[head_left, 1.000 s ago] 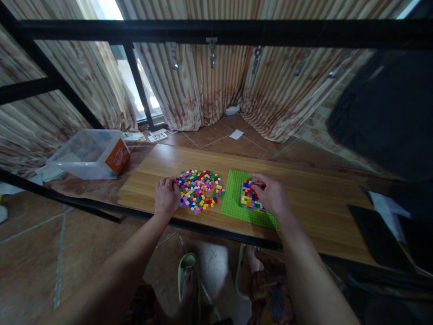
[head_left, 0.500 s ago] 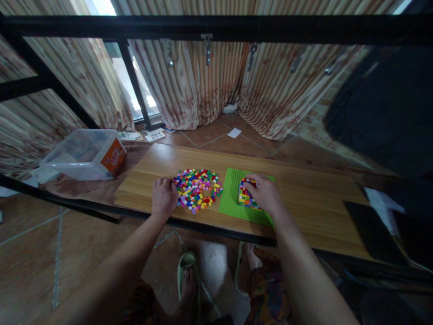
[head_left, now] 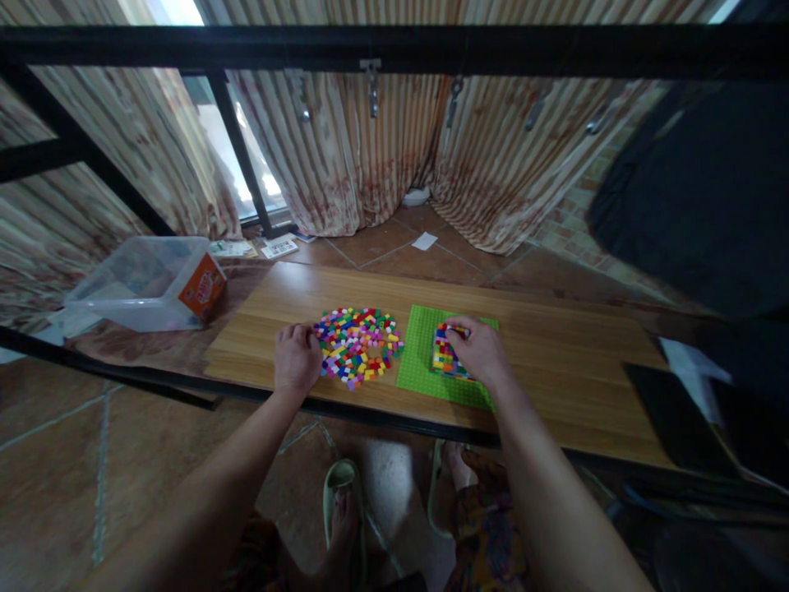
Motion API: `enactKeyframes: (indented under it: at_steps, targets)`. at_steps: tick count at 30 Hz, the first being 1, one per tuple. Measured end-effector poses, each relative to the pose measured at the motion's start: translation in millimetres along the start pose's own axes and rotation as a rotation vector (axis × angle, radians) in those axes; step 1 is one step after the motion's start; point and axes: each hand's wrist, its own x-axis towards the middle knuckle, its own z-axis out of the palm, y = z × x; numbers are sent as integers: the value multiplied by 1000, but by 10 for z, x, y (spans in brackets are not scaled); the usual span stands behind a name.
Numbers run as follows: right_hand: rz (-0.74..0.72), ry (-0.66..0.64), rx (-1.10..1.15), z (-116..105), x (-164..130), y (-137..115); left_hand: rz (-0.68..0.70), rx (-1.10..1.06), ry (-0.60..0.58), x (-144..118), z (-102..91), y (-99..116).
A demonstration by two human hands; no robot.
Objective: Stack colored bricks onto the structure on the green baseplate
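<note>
Many small colourful building bricks point(head_left: 357, 345) lie in a loose pile on the wooden table. My left hand point(head_left: 297, 359) rests at the pile's left edge, its fingers curled in; whatever they may hold is hidden. To the right of the pile lies a green studded baseplate point(head_left: 414, 362). A multicoloured brick structure point(head_left: 442, 355) stands on it, partly covered by my right hand point(head_left: 484, 352). The thumb and fingers of that hand are pinched together at the top of the structure, on a small brick that is mostly hidden.
A clear plastic bin point(head_left: 139, 284) with an orange label stands beyond the table's left end. Dark flat objects point(head_left: 678, 419) lie at the right end of the wooden table point(head_left: 555, 353). A black metal bar point(head_left: 394, 51) crosses above, with clips hanging from it before striped curtains point(head_left: 345, 156).
The whole view has shifted slightly. Both hands stay in nearly the same places, the left at the pile and the right at the brick structure.
</note>
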Motion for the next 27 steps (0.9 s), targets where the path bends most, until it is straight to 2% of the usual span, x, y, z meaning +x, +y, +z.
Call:
enactKeyframes:
  at_steps: [7, 19, 22, 27]
  targets:
    - [17, 80, -35, 13, -16, -12, -7, -12, 4, -1, -17, 12]
    - [-56, 23, -40, -50, -4, 6, 3, -12, 3, -2, -17, 5]
    - [-24, 33, -37, -52, -3, 8, 1, -9, -2, -2, -20, 9]
    - [117, 71, 57, -17, 5, 4, -3, -18, 5, -4, -20, 10]
